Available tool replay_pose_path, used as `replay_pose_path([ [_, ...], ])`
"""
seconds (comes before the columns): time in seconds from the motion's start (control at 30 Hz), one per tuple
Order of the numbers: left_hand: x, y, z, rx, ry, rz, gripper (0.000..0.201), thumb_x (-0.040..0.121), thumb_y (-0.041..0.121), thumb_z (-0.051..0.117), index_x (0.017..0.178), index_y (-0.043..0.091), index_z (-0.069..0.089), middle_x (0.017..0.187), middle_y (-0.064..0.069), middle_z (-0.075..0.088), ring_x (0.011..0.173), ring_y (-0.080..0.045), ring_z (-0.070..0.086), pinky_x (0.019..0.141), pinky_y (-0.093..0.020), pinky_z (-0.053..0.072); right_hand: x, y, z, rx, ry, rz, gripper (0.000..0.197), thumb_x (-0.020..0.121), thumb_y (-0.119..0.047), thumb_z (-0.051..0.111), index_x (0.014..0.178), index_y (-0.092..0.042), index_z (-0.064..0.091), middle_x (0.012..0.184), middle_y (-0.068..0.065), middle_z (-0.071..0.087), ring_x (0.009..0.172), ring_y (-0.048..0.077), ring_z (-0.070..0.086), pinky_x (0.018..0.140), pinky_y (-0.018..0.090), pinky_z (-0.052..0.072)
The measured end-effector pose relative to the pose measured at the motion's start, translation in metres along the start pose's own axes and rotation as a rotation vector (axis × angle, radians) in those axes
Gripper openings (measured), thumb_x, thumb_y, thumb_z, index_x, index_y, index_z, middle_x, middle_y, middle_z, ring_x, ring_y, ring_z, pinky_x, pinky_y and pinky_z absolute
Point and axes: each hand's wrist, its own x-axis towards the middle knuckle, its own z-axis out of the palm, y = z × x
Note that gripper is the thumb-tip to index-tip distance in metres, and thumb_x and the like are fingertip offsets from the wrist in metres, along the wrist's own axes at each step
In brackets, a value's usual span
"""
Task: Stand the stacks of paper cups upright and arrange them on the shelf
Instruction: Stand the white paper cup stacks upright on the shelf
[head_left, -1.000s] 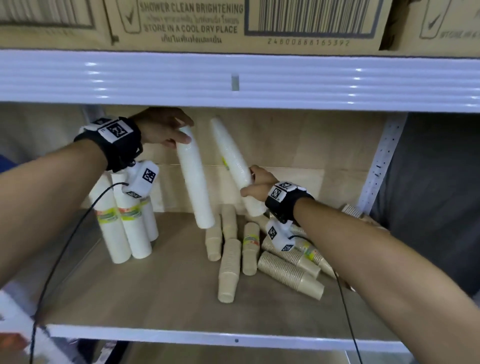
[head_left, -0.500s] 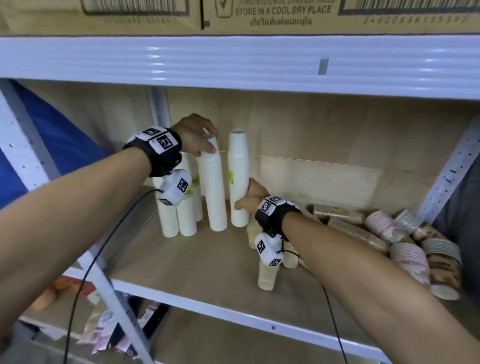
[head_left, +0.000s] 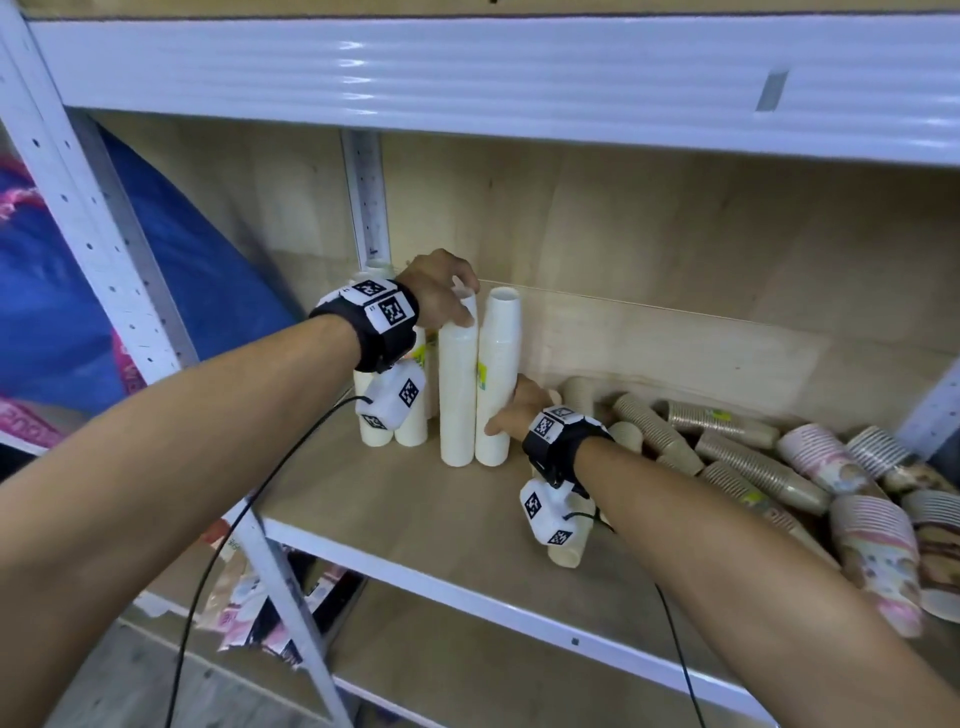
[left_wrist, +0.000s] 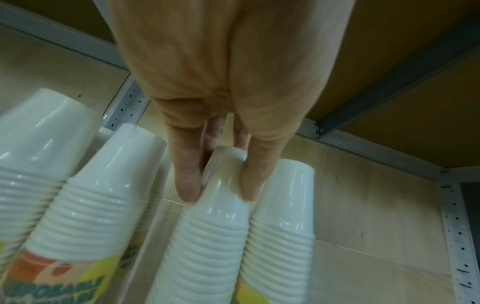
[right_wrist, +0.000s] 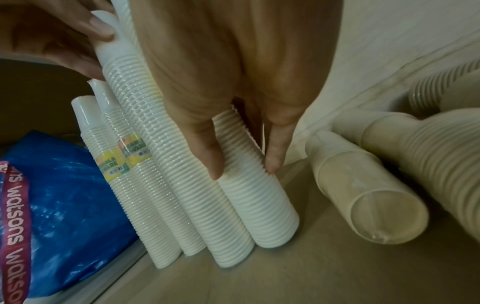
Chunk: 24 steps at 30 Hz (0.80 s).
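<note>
Two tall white cup stacks stand upright side by side on the wooden shelf (head_left: 395, 525). My left hand (head_left: 451, 299) pinches the top of the left white stack (head_left: 457, 400), and in the left wrist view its fingers (left_wrist: 185, 181) clamp that stack's top cup (left_wrist: 221, 205). My right hand (head_left: 511, 415) grips the right white stack (head_left: 500, 358) low down, with the fingers (right_wrist: 207, 156) wrapped on its ribbed side (right_wrist: 259, 205). More white labelled stacks (head_left: 413, 434) stand just behind and left of these two.
Brown cup stacks (head_left: 654, 428) lie on their sides to the right of my right hand, one (head_left: 566, 551) under my wrist. Patterned cup stacks (head_left: 878, 561) lie at the far right. A white upright post (head_left: 370, 192) and a blue bag (head_left: 208, 270) stand left. The upper shelf beam (head_left: 467, 78) hangs close overhead.
Both white stacks went from tilted to upright and moved left, ending pressed together next to the standing group. My hands kept their holds throughout.
</note>
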Motion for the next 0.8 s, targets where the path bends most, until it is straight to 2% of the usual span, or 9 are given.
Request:
replay_pose_path([
  [0.1,0.002,-0.003,0.003,-0.002,0.001,-0.003,0.041,0.076,0.014,0.080,0.112,0.023,0.065,0.118,-0.004,0.049,0.107,-0.023,0.055,0.076,-0.033,0.054,0.002,0.001,0.003,-0.021,0.008,0.000,0.067,0.061,-0.011,0.085,0.120,-0.016,0.055,0.117,0.004,0.066,0.111,0.026,0.061,0.095,0.043,0.052],
  [0.2,0.002,-0.005,0.002,-0.009,-0.012,-0.005,0.041,0.075,0.016,0.081,0.112,0.025,0.065,0.119,-0.005,0.050,0.106,-0.024,0.057,0.070,-0.031,0.056,0.002,0.000,0.001,-0.012,-0.011,-0.008,0.066,0.062,-0.012,0.083,0.121,-0.016,0.055,0.118,0.003,0.066,0.113,0.026,0.061,0.096,0.043,0.050],
  [0.33,0.000,-0.001,-0.005,0.023,-0.046,0.006,0.038,0.079,0.017,0.077,0.114,0.023,0.065,0.118,-0.002,0.049,0.104,-0.024,0.059,0.064,-0.028,0.054,0.003,-0.009,-0.012,0.039,-0.013,-0.049,0.062,0.066,-0.012,0.083,0.122,-0.016,0.055,0.119,0.002,0.066,0.111,0.023,0.061,0.093,0.038,0.050],
  [0.53,0.002,0.006,-0.015,0.089,-0.117,0.013,0.038,0.083,0.012,0.073,0.120,0.018,0.066,0.120,-0.002,0.049,0.115,-0.024,0.056,0.085,-0.033,0.055,-0.001,-0.037,-0.040,0.084,0.039,-0.179,0.058,0.069,-0.031,0.082,0.121,-0.020,0.058,0.115,-0.002,0.066,0.102,0.019,0.063,0.088,0.034,0.051],
  [0.67,0.003,0.009,-0.017,0.119,-0.135,0.002,0.037,0.084,0.010,0.073,0.119,0.018,0.067,0.124,-0.008,0.058,0.110,-0.026,0.061,0.088,-0.037,0.057,-0.003,-0.062,-0.061,0.068,0.169,-0.204,0.059,0.069,-0.054,0.075,0.115,-0.021,0.058,0.108,-0.003,0.066,0.094,0.017,0.063,0.082,0.033,0.052],
  [0.73,0.003,0.009,-0.017,0.116,-0.138,-0.007,0.038,0.083,0.010,0.073,0.120,0.017,0.066,0.122,-0.009,0.059,0.106,-0.027,0.064,0.087,-0.040,0.058,-0.005,-0.073,-0.069,0.029,0.230,-0.247,0.053,0.071,-0.053,0.076,0.107,-0.020,0.057,0.100,-0.003,0.063,0.089,0.018,0.060,0.075,0.030,0.047],
  [0.8,0.002,0.009,-0.017,0.108,-0.132,-0.017,0.039,0.084,0.010,0.073,0.121,0.016,0.066,0.121,-0.009,0.060,0.104,-0.028,0.065,0.087,-0.040,0.058,-0.008,-0.080,-0.075,-0.021,0.261,-0.291,0.050,0.070,-0.051,0.077,0.104,-0.020,0.057,0.097,-0.002,0.063,0.089,0.020,0.061,0.076,0.031,0.049],
])
